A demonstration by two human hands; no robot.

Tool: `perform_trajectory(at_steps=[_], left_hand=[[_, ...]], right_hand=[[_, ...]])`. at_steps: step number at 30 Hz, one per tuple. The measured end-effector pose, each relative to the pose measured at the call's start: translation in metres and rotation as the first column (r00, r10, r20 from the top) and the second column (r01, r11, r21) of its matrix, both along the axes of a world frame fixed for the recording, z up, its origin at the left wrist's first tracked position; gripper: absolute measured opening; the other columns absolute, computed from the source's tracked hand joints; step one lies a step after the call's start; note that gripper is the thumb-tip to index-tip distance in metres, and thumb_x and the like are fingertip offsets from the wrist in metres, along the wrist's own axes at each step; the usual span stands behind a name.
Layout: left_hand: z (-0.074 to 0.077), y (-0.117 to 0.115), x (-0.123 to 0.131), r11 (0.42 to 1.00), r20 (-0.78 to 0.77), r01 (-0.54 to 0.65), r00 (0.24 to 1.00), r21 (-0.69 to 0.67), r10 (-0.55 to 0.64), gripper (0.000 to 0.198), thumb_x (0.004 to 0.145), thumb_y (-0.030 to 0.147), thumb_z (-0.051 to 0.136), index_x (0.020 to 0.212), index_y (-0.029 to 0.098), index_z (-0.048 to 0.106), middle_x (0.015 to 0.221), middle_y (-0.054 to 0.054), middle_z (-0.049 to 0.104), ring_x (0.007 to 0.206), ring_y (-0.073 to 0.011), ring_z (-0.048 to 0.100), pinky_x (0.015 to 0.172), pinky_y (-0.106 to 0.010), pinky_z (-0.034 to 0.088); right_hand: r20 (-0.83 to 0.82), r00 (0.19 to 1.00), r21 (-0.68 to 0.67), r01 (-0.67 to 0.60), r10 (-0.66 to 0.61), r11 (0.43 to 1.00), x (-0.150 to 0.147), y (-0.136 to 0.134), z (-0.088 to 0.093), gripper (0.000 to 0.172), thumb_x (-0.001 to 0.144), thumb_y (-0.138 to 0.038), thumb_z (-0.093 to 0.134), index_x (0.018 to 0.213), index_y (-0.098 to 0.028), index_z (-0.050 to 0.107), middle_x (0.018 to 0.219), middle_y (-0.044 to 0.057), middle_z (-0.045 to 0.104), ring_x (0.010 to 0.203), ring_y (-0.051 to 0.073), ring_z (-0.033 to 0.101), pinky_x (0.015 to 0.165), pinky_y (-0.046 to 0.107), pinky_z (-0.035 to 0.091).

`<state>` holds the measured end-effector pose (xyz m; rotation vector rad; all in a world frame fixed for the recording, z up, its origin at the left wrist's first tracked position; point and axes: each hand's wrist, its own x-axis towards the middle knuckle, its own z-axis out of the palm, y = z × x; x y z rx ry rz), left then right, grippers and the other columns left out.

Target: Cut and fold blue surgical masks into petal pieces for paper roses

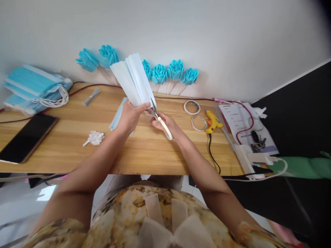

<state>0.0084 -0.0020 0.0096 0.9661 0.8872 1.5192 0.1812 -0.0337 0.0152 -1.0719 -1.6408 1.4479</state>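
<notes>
My left hand (pixel 132 115) grips the lower end of a pale blue face mask (pixel 133 81), which is unfolded and held up off the table. In my right hand (pixel 165 124) is a pair of scissors (pixel 162 125) with white handles. Their blades point up and lie against the mask's lower right edge. Whether the blades have cut into it, I cannot tell. Beneath my left hand, a blue strip of mask material (pixel 118 115) lies on the wooden table (pixel 152 155), partly hidden by the hand and wrist.
Several blue flowers (pixel 159 74) on sticks lean against the wall. Stacked masks (pixel 33 84), a phone (pixel 27 137) and white scraps (pixel 95 137) are on the left. Tape rolls (pixel 191 107), a yellow glue gun (pixel 213 121), papers (pixel 235 119), keys (pixel 258 141) and a power strip (pixel 247 162) lie right.
</notes>
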Motion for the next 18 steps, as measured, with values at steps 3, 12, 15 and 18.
perform_trajectory(at_steps=[3, 12, 15, 18], left_hand=[[0.0009, -0.0024, 0.0016, 0.999, -0.036, -0.035, 0.999, 0.027, 0.036, 0.029, 0.065, 0.031, 0.090, 0.079, 0.015, 0.071, 0.071, -0.002, 0.072, 0.065, -0.0158, 0.069, 0.068, -0.029, 0.057], [0.0078, -0.0002, -0.0007, 0.989, 0.040, -0.144, 0.989, 0.033, 0.143, 0.030, 0.065, 0.031, 0.090, 0.079, 0.016, 0.068, 0.069, 0.000, 0.070, 0.062, -0.0138, 0.067, 0.066, -0.027, 0.057], [0.0069, -0.0016, 0.0000, 0.989, -0.014, -0.144, 0.989, 0.046, 0.145, 0.030, 0.067, 0.033, 0.089, 0.079, 0.016, 0.067, 0.071, -0.001, 0.072, 0.063, -0.0149, 0.069, 0.065, -0.028, 0.058], [0.0075, -0.0068, 0.0039, 0.991, -0.110, -0.133, 0.985, 0.028, 0.136, 0.025, 0.070, 0.031, 0.086, 0.078, 0.015, 0.069, 0.068, -0.002, 0.072, 0.062, -0.0165, 0.070, 0.064, -0.028, 0.058]], right_hand=[[-0.034, 0.999, -0.002, 0.014, -0.014, 1.000, -0.0019, 0.0014, -0.0055, 0.059, 0.078, -0.050, 0.077, 0.127, -0.019, 0.067, 0.102, 0.005, 0.066, 0.095, 0.019, 0.060, 0.088, 0.033, 0.049], [0.032, 0.999, -0.034, -0.006, 0.007, 0.999, -0.0035, -0.0015, -0.0018, 0.059, 0.075, -0.055, 0.079, 0.121, -0.019, 0.069, 0.093, 0.002, 0.063, 0.084, 0.016, 0.055, 0.078, 0.029, 0.047], [0.056, 0.998, -0.028, -0.001, 0.003, 1.000, -0.0031, -0.0025, -0.0004, 0.059, 0.078, -0.054, 0.076, 0.124, -0.017, 0.070, 0.090, 0.002, 0.061, 0.078, 0.014, 0.051, 0.071, 0.028, 0.044], [0.044, 0.999, -0.036, 0.008, -0.006, 0.999, -0.0026, -0.0024, -0.0011, 0.061, 0.081, -0.054, 0.074, 0.130, -0.019, 0.068, 0.090, 0.001, 0.061, 0.074, 0.013, 0.049, 0.066, 0.026, 0.042]])
